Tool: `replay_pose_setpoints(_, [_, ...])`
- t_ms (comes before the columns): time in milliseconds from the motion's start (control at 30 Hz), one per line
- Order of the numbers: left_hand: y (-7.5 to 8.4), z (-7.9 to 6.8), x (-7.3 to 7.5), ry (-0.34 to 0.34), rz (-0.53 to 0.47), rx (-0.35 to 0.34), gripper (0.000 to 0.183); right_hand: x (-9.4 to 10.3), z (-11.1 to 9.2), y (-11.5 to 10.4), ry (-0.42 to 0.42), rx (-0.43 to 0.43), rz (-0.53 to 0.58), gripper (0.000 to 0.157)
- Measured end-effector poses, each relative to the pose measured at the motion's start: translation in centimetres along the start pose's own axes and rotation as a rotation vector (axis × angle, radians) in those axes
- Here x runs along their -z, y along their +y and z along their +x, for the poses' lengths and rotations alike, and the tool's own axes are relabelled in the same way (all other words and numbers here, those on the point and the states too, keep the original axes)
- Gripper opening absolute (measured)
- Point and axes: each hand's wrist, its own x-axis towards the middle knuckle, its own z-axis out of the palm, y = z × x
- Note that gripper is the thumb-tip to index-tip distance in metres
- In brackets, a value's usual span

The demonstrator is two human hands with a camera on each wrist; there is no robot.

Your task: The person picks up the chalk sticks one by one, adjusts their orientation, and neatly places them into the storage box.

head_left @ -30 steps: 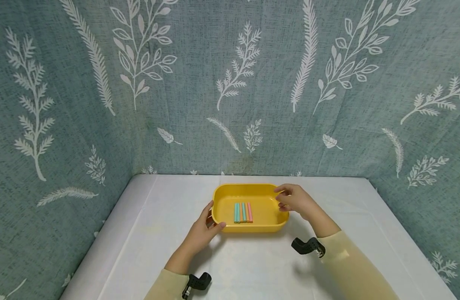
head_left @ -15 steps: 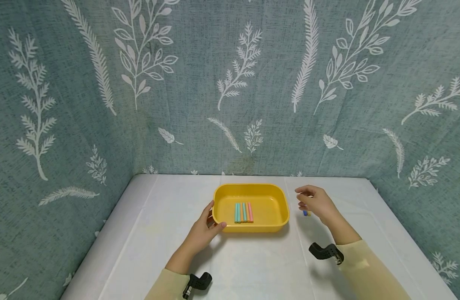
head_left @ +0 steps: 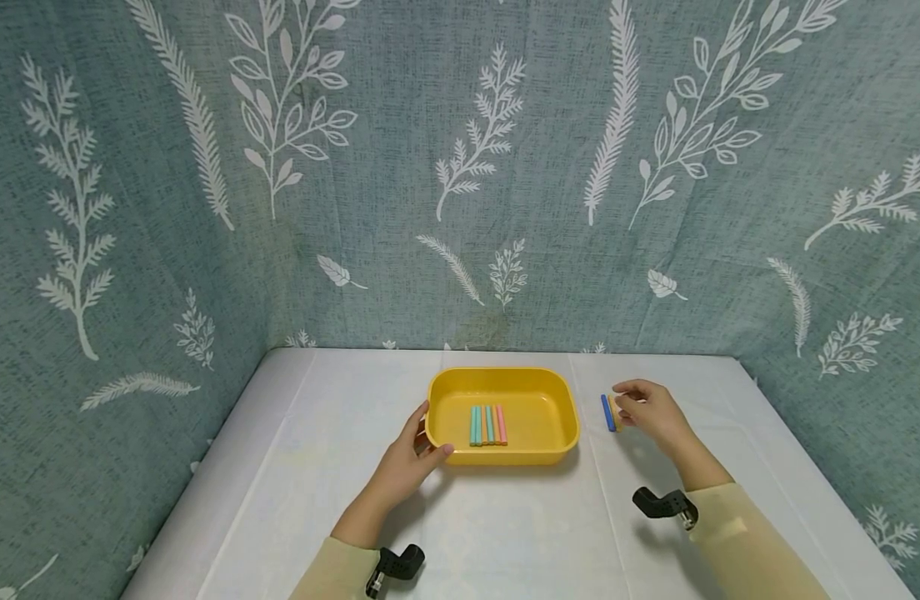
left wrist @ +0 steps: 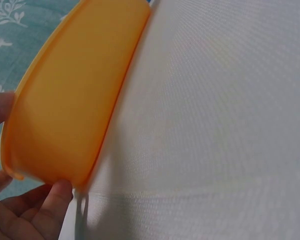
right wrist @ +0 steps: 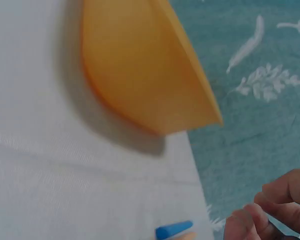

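A yellow tray [head_left: 542, 417] stands on the white-covered table. In its left half lies a row of several chalk sticks [head_left: 489, 426] in teal, orange and pink. My left hand [head_left: 402, 473] grips the tray's left front corner, thumb at the front rim and fingers round the left side; the left wrist view shows the fingers against the tray's outer wall [left wrist: 65, 100]. Right of the tray, my right hand [head_left: 657, 417] hovers with loosely bent fingers beside a blue chalk stick [head_left: 607, 412] and an orange one [head_left: 613, 406]. Nothing shows in its grasp. The hand partly covers the orange stick.
White cloth [head_left: 520, 533] covers the table, creased in places. A teal leaf-patterned curtain [head_left: 392, 275] rises behind and at both sides. A black wrist mount [head_left: 664, 504] sits on the right forearm and another [head_left: 398, 563] on the left.
My right hand has moved right from the tray's right end to beside the blue and orange chalk sticks, which have come into view. My left hand and the tray have stayed put.
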Motion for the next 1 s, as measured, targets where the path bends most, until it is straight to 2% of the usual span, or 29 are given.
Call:
replay_pose_setpoints(333, [-0.2, 0.1, 0.0, -0.010, -0.007, -0.004, 0.084, 0.2, 1.2, 1.8, -0.010, -0.065, -0.053, 0.036])
replay_pose_setpoints(1000, [-0.3, 0.1, 0.0, -0.002, -0.008, 0.002, 0.085, -0.2, 3.2, 3.4, -0.045, -0.178, -0.090, 0.036])
